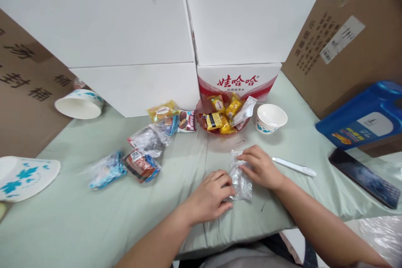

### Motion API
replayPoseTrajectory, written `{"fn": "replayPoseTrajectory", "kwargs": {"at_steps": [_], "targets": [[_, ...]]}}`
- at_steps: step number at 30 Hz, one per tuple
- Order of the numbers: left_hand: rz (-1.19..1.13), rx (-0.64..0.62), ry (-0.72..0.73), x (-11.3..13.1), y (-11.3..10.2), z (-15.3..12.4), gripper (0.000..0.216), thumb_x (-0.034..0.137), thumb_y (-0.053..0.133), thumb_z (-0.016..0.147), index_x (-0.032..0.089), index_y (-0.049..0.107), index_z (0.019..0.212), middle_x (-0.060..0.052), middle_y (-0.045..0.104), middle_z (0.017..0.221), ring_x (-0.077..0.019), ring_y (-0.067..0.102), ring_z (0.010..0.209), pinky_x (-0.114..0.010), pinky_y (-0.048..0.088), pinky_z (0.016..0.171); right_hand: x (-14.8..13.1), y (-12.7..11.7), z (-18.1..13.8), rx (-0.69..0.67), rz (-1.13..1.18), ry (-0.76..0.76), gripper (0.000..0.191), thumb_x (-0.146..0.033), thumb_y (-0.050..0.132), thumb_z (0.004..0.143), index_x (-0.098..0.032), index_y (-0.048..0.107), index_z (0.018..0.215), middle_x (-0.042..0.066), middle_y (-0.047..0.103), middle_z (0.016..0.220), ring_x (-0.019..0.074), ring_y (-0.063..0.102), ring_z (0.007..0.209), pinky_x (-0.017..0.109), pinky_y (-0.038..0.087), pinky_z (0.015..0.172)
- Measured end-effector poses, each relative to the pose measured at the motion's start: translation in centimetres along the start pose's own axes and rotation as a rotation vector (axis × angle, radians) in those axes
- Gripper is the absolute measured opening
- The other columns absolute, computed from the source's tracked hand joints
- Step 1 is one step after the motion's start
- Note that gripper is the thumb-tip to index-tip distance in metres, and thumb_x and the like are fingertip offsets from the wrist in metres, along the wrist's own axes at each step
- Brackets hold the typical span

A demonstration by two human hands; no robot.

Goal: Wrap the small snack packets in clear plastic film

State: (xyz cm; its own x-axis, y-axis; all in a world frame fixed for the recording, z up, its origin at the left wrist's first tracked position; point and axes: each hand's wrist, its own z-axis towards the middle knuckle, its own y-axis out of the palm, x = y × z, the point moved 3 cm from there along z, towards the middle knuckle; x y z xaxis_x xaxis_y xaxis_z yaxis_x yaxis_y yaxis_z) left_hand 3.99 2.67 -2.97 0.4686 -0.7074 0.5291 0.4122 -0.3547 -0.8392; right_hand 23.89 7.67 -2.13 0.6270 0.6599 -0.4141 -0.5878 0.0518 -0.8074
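Observation:
A crinkled clear plastic bag (pixel 241 186) lies on the table between my two hands. My left hand (pixel 212 197) rests at its left edge, fingers curled down onto the plastic. From the other side my right hand (pixel 261 167) grips the bag's upper right part between thumb and fingers. Beyond the hands stands a reddish see-through bowl (pixel 221 133) of small wrapped snacks (pixel 226 124). A white craft knife or similar slim tool (pixel 295 167) lies right of my right hand. The undersides of my fingertips are hidden.
Several snack packs (pixel 143 165) and a crumpled clear bag (pixel 150 139) lie to the left. Paper bowls (pixel 271 119) stand right and lie tipped at left (pixel 80 104). A phone (pixel 364 178) and blue bottle (pixel 364 115) are at right. White boxes (pixel 132 88) wall the back.

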Motion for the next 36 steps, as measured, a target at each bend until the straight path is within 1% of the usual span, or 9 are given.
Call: {"fn": "replayPoseTrajectory", "kwargs": {"at_steps": [3,9,12,15,18,22,28,32,36], "targets": [[0.011,0.035,0.012,-0.2,0.1,-0.1,0.028,0.025,0.073,0.079,0.021,0.062,0.104,-0.006,0.062,0.109,-0.0260,0.050,0.111,-0.041,0.042,0.094,-0.5,1.3,0.2,-0.217,-0.028,-0.041,0.035,-0.038,0.060,0.088,-0.020,0.062,0.119,0.012,0.062,0.107,0.0249,0.053,0.099,0.041,0.046,0.088],[0.070,0.127,0.048,-0.3,-0.2,0.1,0.010,0.015,0.053,0.089,0.019,0.062,0.090,-0.006,0.066,0.097,-0.0221,0.056,0.103,-0.037,0.046,0.089,-1.2,-0.6,0.2,-0.138,0.168,-0.119,0.038,-0.050,0.056,0.089,-0.020,0.064,0.112,0.012,0.062,0.107,0.0238,0.054,0.099,0.040,0.045,0.088],[0.046,0.190,0.013,-0.3,-0.8,0.1,0.013,0.014,0.049,0.089,0.019,0.061,0.092,-0.007,0.066,0.093,-0.0218,0.058,0.099,-0.037,0.048,0.088,-2.6,-0.6,0.0,-0.304,0.265,-0.217,0.052,-0.062,0.063,0.079,-0.021,0.065,0.111,0.011,0.065,0.103,0.0239,0.056,0.096,0.039,0.045,0.087],[-0.011,0.263,-0.061,-0.4,-1.6,0.0,0.015,0.013,0.046,0.088,0.019,0.059,0.093,-0.007,0.065,0.092,-0.0224,0.058,0.098,-0.038,0.049,0.087,-3.3,0.7,-0.3,-0.427,0.205,-0.237,0.040,-0.049,0.062,0.085,-0.020,0.064,0.113,0.011,0.067,0.099,0.0230,0.057,0.093,0.037,0.045,0.085],[-0.096,0.279,-0.066,-0.4,-2.3,-0.1,0.015,0.017,0.050,0.087,0.018,0.057,0.100,-0.009,0.064,0.103,-0.0228,0.056,0.102,-0.040,0.047,0.090,-3.4,1.3,-0.6,-0.399,0.179,-0.218,0.023,-0.025,0.049,0.092,-0.020,0.065,0.108,0.010,0.068,0.096,0.0210,0.059,0.091,0.035,0.046,0.083],[-0.126,0.103,-0.040,-0.4,-2.3,0.1,0.043,0.036,0.071,0.076,0.019,0.057,0.113,-0.009,0.062,0.117,-0.0281,0.050,0.118,-0.044,0.041,0.100,-3.8,0.6,-0.8,-0.443,0.369,-0.216,0.022,-0.029,0.046,0.094,-0.021,0.065,0.102,0.007,0.070,0.091,0.0180,0.063,0.088,0.030,0.047,0.079],[-0.086,0.036,-0.062,-1.0,-1.6,0.2,0.026,0.030,0.069,0.080,0.020,0.064,0.104,-0.008,0.066,0.115,-0.0278,0.049,0.120,-0.044,0.039,0.102,-2.2,0.0,-0.4,-0.299,0.227,0.028,0.025,-0.031,0.044,0.096,-0.020,0.064,0.086,0.004,0.066,0.077,0.0155,0.061,0.072,0.025,0.043,0.066],[-0.126,0.074,-0.117,-1.1,-1.5,0.0,0.040,0.024,0.067,0.079,0.021,0.056,0.117,-0.009,0.062,0.118,-0.0270,0.050,0.118,-0.043,0.043,0.100,-0.5,0.6,-0.5,-0.218,-0.047,0.278,0.020,-0.029,0.050,0.092,-0.020,0.063,0.081,0.004,0.064,0.077,0.0166,0.059,0.070,0.026,0.039,0.064],[-0.109,0.077,-0.115,-1.0,-1.5,0.0,0.047,0.021,0.064,0.081,0.022,0.050,0.125,-0.009,0.059,0.121,-0.0265,0.049,0.118,-0.044,0.043,0.100,-0.3,1.3,-0.6,-0.238,-0.174,0.316,0.020,-0.031,0.050,0.092,-0.020,0.061,0.080,0.004,0.063,0.078,0.0174,0.058,0.072,0.027,0.037,0.064]]}}
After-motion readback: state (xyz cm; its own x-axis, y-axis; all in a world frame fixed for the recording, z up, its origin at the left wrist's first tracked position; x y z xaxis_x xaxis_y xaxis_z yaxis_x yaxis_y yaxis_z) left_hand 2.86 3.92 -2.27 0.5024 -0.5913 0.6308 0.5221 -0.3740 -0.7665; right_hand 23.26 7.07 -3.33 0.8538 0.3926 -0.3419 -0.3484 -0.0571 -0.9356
